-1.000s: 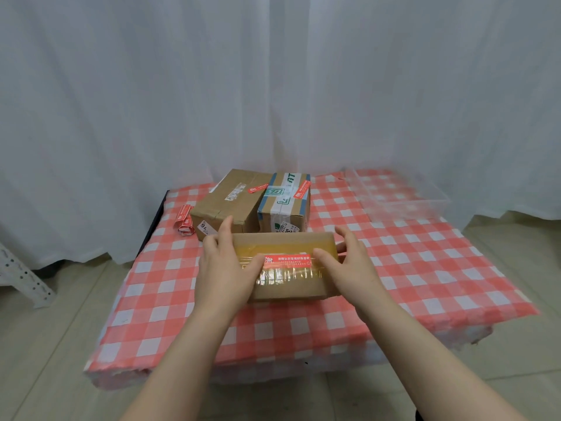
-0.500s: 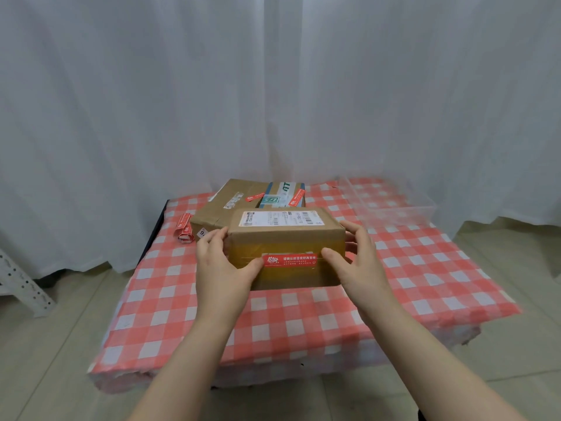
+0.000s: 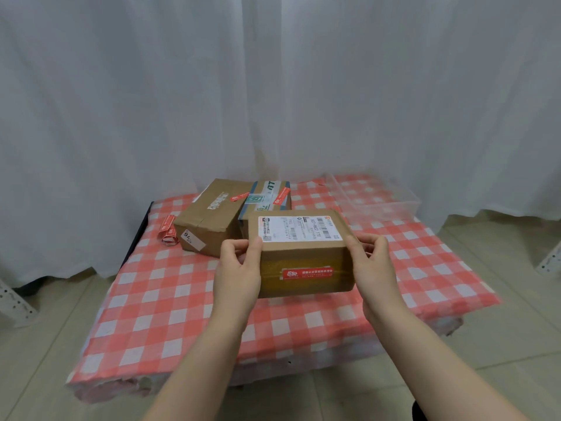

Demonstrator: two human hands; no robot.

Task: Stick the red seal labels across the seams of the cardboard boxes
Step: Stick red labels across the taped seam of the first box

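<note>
Faced a white curtain [image 3: 121,101] behind a table [image 3: 151,314] draped in red-and-white checked cloth. Noted a clear plastic bin [image 3: 391,202] at the far right corner. Found two cardboard boxes touching side by side at the far middle: a plain brown box [image 3: 212,220] and a taped box [image 3: 267,196]. Gripped a third box [image 3: 300,253] over the cloth's near middle, left hand [image 3: 238,275] and right hand [image 3: 375,268] clasped on its ends, fingers curled round the edges. Saw a white shipping label [image 3: 299,228] on its top and a red seal label [image 3: 307,273] stuck flat along the taped seam of its near face. Spotted a strip of spare labels [image 3: 167,232] left of the brown box, and small red seals [image 3: 237,197] atop both far boxes.
</note>
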